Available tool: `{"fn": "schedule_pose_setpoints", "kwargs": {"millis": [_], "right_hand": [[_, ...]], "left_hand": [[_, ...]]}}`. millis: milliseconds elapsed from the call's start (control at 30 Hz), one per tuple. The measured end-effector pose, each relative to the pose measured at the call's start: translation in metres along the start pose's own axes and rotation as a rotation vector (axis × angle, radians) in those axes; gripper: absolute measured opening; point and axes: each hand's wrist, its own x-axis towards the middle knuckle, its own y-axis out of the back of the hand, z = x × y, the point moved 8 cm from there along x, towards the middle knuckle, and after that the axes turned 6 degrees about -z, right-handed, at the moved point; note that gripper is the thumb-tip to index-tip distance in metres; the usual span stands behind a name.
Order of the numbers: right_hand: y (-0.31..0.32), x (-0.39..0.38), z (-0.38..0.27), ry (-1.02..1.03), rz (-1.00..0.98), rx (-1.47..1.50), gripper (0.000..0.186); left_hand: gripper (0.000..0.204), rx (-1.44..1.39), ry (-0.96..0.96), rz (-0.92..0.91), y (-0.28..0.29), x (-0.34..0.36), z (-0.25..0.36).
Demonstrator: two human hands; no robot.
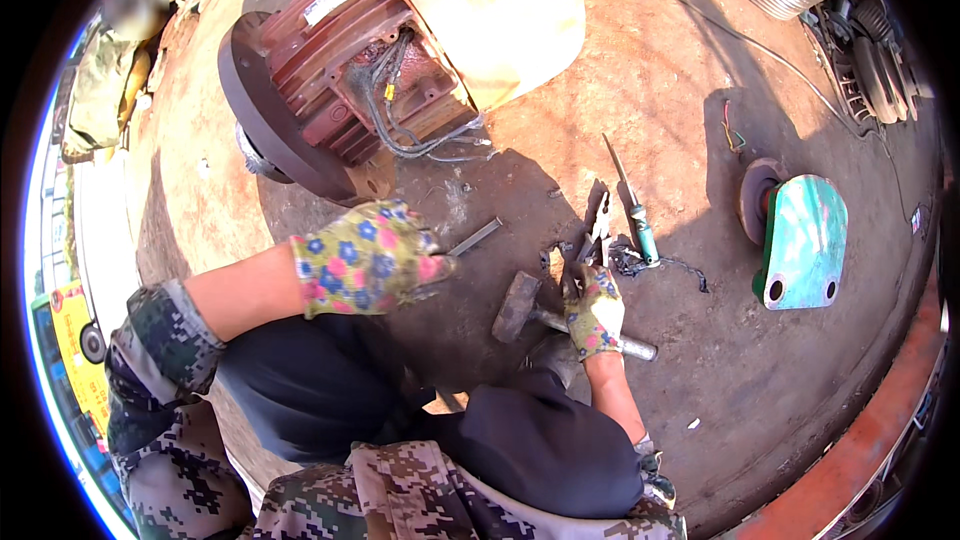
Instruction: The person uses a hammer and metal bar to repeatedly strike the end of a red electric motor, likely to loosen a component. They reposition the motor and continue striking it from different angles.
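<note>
Steel bar (478,237), at centre of view, is held in floral-gloved left hand (375,258), seemingly closed round its eight o'clock end. Handling of tools is judged step in hand; steady bar and sure right-hand hold seem called for next. Right hand (597,312), half-curled, is placed at four o'clock from bar, by pliers (602,218) and over hammer (516,308); whether either is grasped cannot be told. Red-brown motor (325,120) is seen at eleven o'clock.

Dusty brown floor (720,380) — sunlit patches (640,50), broad shadows (520,185), rust-red border (850,465) at right
</note>
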Motion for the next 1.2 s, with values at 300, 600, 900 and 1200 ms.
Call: {"fn": "schedule_pose_setpoints", "kwargs": {"millis": [300,600,900,1200], "right_hand": [[-0.049,-0.036,-0.031,0.254,-0.518,-0.346,0.033],[-0.07,-0.031,-0.021,0.199,-0.669,-0.35,0.033],[-0.06,-0.019,-0.022,-0.028,-0.811,-0.178,0.051],[-0.016,-0.033,0.001,-0.341,-0.744,0.324,0.035]], "left_hand": [[0.032,-0.049,0.68,-0.045,-0.19,0.071,-0.077],[0.04,-0.457,0.684,0.325,-0.166,0.054,-0.056],[0.024,-1.226,0.86,1.029,-0.102,-0.017,-0.052],[0.022,-2.055,-0.016,1.809,-0.112,-0.025,-0.038]]}}
